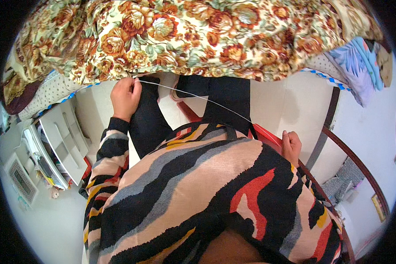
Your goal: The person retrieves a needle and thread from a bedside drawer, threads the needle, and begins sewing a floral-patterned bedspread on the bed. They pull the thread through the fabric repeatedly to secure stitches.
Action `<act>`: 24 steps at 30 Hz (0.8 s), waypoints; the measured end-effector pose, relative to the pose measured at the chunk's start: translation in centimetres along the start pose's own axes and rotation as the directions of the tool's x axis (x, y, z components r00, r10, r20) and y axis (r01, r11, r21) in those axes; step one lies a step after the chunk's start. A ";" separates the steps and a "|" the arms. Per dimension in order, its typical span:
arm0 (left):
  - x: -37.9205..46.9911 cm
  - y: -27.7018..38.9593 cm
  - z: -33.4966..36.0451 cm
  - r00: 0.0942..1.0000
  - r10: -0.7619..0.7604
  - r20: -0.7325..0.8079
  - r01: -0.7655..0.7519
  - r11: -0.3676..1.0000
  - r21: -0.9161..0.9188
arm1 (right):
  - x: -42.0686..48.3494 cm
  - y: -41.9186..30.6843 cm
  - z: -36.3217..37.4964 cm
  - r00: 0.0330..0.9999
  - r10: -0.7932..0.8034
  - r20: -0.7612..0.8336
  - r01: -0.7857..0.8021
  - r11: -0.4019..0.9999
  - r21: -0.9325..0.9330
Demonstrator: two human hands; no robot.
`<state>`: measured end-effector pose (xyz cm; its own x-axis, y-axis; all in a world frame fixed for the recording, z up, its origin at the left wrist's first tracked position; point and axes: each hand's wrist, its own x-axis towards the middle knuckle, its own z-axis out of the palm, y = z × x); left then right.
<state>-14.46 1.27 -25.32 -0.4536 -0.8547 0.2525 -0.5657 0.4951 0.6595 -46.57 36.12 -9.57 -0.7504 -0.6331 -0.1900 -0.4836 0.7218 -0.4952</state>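
A thin white cord point(198, 96) runs slantwise across my lap, over my dark trousers. My left hand point(127, 95) is closed on its upper end, right at the lower edge of a floral fabric point(198, 36) in cream, rust and green. Low on the right, the cord leads to my right hand point(291, 145), which has its fingers curled and thumb raised; it pinches the other end. Beneath the right part of the cord is a red seat edge point(267, 132). What lies inside either fist is hidden.
The floral fabric covers a surface before me, with dotted bedding point(54, 92) under it. Folded blue and lilac cloth point(359, 69) lies at the right. A white shelf unit point(64, 142) stands at the left, a dark door frame point(353, 158) at the right.
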 end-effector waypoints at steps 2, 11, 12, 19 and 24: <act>-0.4 0.3 0.4 0.999 -0.011 -0.045 0.012 1.000 0.005 | -0.2 0.5 -0.1 0.998 -0.027 -0.054 0.030 0.998 0.046; -0.7 0.3 -3.7 0.945 -0.320 -0.073 0.249 0.843 -0.477 | 1.3 3.9 -5.3 0.986 0.147 0.072 -0.086 0.090 0.992; -0.7 0.5 -5.0 0.932 -0.352 -0.088 0.261 0.820 -0.509 | 1.7 4.5 -6.7 0.981 0.189 0.046 -0.044 -0.013 0.999; -1.0 4.1 -9.2 0.937 -0.334 -0.106 0.184 0.727 -0.662 | 4.0 11.4 -17.8 0.993 -0.044 -0.112 0.085 -0.400 0.912; -0.9 3.5 -12.5 0.905 -0.372 -0.208 0.076 0.621 -0.780 | 7.7 23.8 -29.3 0.751 0.421 -0.508 0.626 -0.209 0.752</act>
<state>-7.45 1.81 -14.38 -0.0566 -0.9899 0.1301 0.1518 0.1203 0.9811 -77.05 56.66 2.05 -0.9964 -0.0298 0.0799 -0.0296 -0.7573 -0.6524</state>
